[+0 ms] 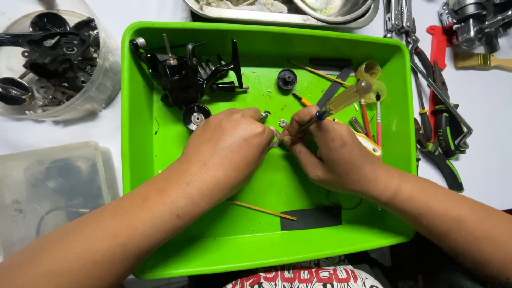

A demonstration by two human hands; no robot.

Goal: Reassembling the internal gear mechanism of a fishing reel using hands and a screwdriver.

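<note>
Both hands meet at the middle of the green tray (144,160), which sits on the white desk (490,176). Left hand (226,146) is curled, pinching a small metal part (265,114) at its fingertips. Right hand (325,152) grips a yellow-handled screwdriver (341,100), tip pointing toward a small gear (282,124) between the hands. Black reel body (184,74) lies in the tray's far left corner, round black knob (287,79) near the far edge. Wooden stick (261,210) and black strip (312,217) lie near the tray's near edge. Pliers (440,144) on the desk, right of the tray.
</note>
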